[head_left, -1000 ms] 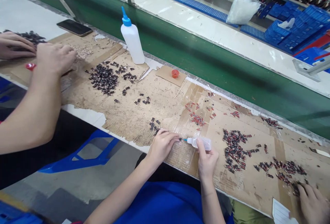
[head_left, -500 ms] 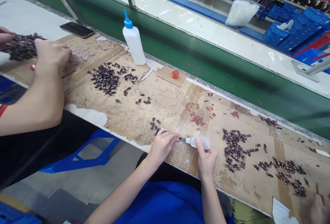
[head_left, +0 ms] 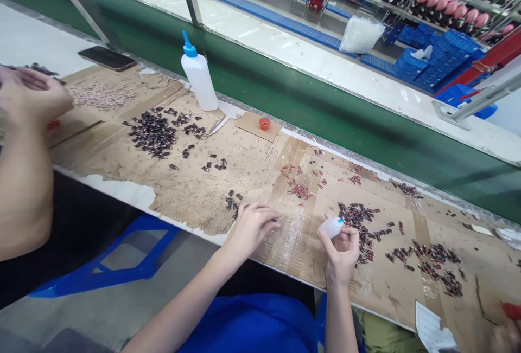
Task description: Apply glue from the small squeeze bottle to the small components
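Observation:
My left hand [head_left: 253, 226] is at the front edge of the cardboard-covered bench, its thumb and fingers pinched around a small dark part [head_left: 273, 220] that is mostly hidden. Just beyond it lie several loose black parts [head_left: 233, 200]. My right hand [head_left: 343, 247] grips a small translucent squeeze bottle [head_left: 330, 227], whose blue tip points away to the right. Beside that hand is a heap of black-and-red parts [head_left: 362, 217]. Small red pieces [head_left: 300, 190] are scattered between and beyond my hands.
A large white bottle with blue cap [head_left: 202, 83] stands near the green back wall. A red cup [head_left: 264, 123] sits on a cardboard square. A black heap [head_left: 152, 133] and a phone [head_left: 106, 58] lie leftward. A co-worker's hand [head_left: 35, 95] works at far left.
My right hand has drawn the bottle away from the part in my left hand and turned its tip rightward. My left hand stays pinched. The co-worker's hands at left have shifted.

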`<state>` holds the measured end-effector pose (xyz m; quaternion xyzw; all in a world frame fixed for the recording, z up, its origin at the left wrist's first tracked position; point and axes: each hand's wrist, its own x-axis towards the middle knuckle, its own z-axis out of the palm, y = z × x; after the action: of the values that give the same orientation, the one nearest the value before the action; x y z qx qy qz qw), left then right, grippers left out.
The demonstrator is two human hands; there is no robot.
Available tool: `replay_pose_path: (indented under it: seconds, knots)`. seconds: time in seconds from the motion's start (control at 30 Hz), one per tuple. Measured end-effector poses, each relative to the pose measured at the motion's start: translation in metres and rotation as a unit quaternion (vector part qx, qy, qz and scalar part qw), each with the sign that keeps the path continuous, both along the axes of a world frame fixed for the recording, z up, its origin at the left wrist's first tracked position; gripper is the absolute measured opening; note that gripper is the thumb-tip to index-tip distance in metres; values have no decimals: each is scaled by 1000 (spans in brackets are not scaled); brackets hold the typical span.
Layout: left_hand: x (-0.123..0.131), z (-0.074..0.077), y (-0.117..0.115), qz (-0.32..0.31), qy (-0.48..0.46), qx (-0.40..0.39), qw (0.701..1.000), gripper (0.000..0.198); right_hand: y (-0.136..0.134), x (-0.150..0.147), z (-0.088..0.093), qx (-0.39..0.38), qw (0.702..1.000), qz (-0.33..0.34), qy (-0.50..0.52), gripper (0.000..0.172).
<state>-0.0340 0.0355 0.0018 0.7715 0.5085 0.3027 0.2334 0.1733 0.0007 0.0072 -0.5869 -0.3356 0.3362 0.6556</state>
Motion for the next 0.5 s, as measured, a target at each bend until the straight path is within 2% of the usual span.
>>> replay_pose_path:
  seconds: [0.13,0.23,0.3,0.37,0.43,0.5]
  knots:
    - [31,13,17,-13,39,-3,999,14,4,3,0,-41,999,-3,-27,54]
    - [58,12,31,-23,72,-5,997,15,4,0,-3,-56,997,-5,-56,60]
    - [70,8,38,-13,89,-13,996,17,1,-3,-4,-29,994,-27,-102,66]
    - [75,5,42,-4,96,-17,995,19,-7,-6,-3,33,982,-80,-170,66]
    - [72,6,40,-5,97,-14,995,18,-15,-9,0,97,959,-109,-244,55]
    - [64,10,33,-37,59,-17,997,17,-22,-15,4,127,938,-90,-308,41]
